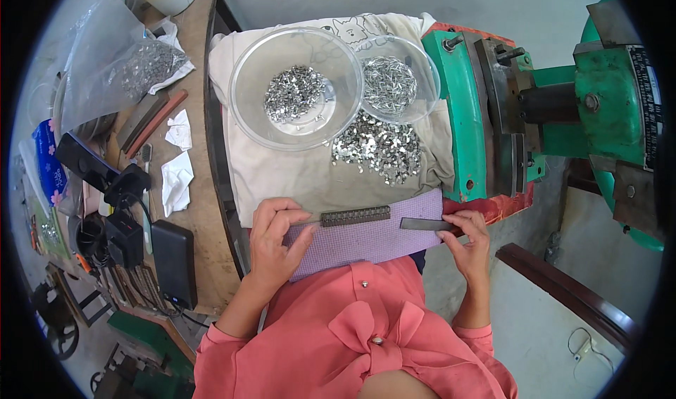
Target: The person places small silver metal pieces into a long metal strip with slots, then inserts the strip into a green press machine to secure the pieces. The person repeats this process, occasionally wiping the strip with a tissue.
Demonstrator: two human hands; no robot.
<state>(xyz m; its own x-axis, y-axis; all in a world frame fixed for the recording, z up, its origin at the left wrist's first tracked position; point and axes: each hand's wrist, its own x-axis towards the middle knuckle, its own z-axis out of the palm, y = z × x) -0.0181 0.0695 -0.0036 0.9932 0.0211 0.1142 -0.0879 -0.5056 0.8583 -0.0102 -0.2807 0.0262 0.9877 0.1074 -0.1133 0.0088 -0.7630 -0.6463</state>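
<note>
My left hand [276, 238] is at the left end of a dark metal strip with a row of notches [355, 216]; its thumb and fingers close about that end, and the grip itself is partly hidden. My right hand [467, 241] pinches the right end of a flat dark metal bar [425, 224]. Strip and bar lie roughly in line, a small gap apart, over a purple woven cloth [352, 248] on my lap. Beyond them a heap of small shiny metal pieces [377, 149] rests on a beige cloth [264, 177].
A large clear tub [239, 121] and a smaller clear tub [431, 82] hold small metal parts. At right stands a green machine [461, 138] with metal jaws. The wooden bench [215, 244] at left carries a black box [174, 262], a plastic bag [98, 68] and paper scraps [176, 181].
</note>
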